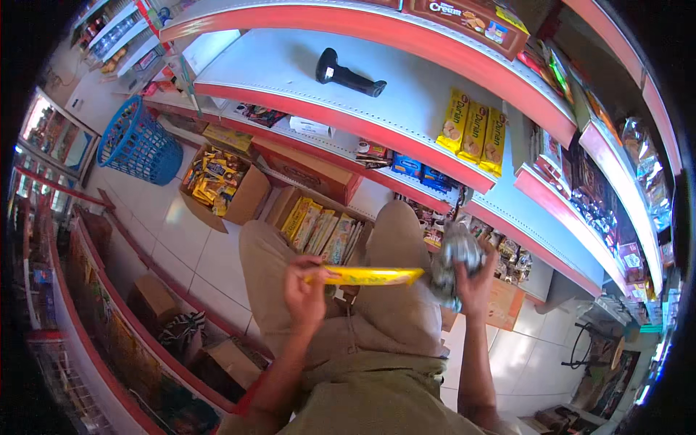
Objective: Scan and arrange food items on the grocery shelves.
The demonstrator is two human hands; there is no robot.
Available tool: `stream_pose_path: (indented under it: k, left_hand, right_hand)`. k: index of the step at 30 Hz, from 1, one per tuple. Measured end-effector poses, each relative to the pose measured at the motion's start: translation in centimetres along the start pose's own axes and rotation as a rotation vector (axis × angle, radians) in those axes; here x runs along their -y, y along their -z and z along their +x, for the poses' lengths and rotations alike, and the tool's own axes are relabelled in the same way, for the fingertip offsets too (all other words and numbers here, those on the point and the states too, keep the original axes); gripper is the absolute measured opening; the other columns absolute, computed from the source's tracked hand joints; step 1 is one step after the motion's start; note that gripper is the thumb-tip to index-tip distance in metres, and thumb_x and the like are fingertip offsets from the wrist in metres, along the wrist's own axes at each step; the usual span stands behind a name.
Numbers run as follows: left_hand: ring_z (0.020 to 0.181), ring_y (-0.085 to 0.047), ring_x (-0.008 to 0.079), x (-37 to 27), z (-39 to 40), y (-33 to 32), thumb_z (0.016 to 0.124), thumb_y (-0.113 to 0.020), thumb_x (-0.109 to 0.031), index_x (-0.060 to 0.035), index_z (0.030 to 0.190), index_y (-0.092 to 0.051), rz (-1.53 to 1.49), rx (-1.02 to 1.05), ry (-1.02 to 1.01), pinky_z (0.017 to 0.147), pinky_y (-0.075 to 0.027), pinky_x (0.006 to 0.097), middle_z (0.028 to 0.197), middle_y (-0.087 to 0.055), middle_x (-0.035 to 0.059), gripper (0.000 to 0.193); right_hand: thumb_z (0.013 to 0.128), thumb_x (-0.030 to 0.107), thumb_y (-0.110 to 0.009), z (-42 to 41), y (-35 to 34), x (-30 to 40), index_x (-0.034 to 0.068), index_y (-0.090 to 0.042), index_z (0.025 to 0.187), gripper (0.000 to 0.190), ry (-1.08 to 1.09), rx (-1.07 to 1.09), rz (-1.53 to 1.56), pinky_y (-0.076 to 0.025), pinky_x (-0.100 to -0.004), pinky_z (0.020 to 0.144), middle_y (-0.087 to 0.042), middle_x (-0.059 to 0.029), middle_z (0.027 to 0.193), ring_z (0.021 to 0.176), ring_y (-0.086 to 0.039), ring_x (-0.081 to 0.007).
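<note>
My left hand (305, 296) grips one end of a yellow biscuit packet (375, 275), which lies level above my lap, seen edge-on. In my right hand (476, 280) is a blurred, shiny clear-and-dark plastic packet (457, 261), held beside my right knee. Three yellow packs of durian biscuits (473, 132) lie side by side on the white shelf ahead. Farther left on that shelf rests a black handheld barcode scanner (348, 74). Just past my knees, an open cardboard box (283, 209) holds upright packets, yellow and pale ones (318, 225).
Another open carton (247, 198) of small yellow packets stands on the tiled floor. Behind it is a blue plastic basket (142, 144). Red-edged shelves (348, 128) cross in front of me. A low rack (147, 348) runs along the left; an orange-brown carton (505, 304) sits at right.
</note>
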State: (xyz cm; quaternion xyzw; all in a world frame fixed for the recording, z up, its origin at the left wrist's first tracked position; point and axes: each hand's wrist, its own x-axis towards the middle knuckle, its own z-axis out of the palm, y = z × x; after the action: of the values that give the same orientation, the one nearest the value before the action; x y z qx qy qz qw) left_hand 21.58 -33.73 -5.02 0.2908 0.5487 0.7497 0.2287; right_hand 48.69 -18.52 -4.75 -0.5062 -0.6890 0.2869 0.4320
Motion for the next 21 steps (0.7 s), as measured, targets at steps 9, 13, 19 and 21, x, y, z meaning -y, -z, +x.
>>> stream_pose_path:
  k: [9, 13, 19, 21]
  left_hand:
    - [0.082, -0.057, 0.0098, 2.9, 10.1, 1.6, 0.089, -0.069, -0.021, -0.0078, 0.095, -0.051, -0.09, -0.174, 0.299, 0.061, -0.046, 0.023, 0.09, -0.06, 0.0021, 0.023]
    - [0.081, -0.06, 0.0128, 5.5, 14.6, 1.3, 0.091, -0.065, -0.014, -0.0083, 0.095, -0.052, -0.247, 0.039, 0.319, 0.066, -0.051, 0.0266, 0.093, -0.061, 0.0043, 0.015]
    - [0.086, -0.063, 0.0167, 11.5, 15.9, 1.4, 0.093, -0.061, -0.01, -0.0088, 0.1, -0.052, -0.739, -0.044, 0.472, 0.083, -0.052, 0.0294, 0.098, -0.063, 0.0081, 0.011]
    - [0.087, -0.062, 0.0174, 13.1, 16.3, 0.8, 0.093, -0.062, -0.014, -0.0093, 0.102, -0.052, -0.793, -0.086, 0.453, 0.085, -0.052, 0.0318, 0.102, -0.062, 0.0078, 0.015]
  right_hand:
    - [0.059, 0.051, -0.082, -5.1, 1.1, 11.6, 0.009, -0.06, 0.114, 0.072, 0.121, 0.866, -0.609, -0.034, -0.0534, 0.103, -0.058, -0.0114, 0.118, 0.119, -0.049, -0.0321]
    - [0.067, 0.035, -0.084, -0.3, -2.4, 12.5, 0.009, -0.063, 0.115, 0.058, 0.154, 0.404, -0.37, -0.04, -0.0487, 0.1, -0.05, -0.0162, 0.13, 0.126, -0.043, -0.0358]
    - [0.074, 0.021, -0.08, 4.5, -8.7, 11.2, 0.003, -0.059, 0.116, 0.05, -0.222, 0.827, -0.117, -0.056, -0.0361, 0.074, -0.067, -0.0166, 0.098, 0.093, -0.068, -0.0283]
    - [0.076, 0.015, -0.077, 3.6, -10.9, 11.2, 0.001, -0.061, 0.112, 0.041, -0.068, 0.775, -0.074, -0.057, -0.0322, 0.063, -0.068, -0.0157, 0.083, 0.072, -0.07, -0.023]
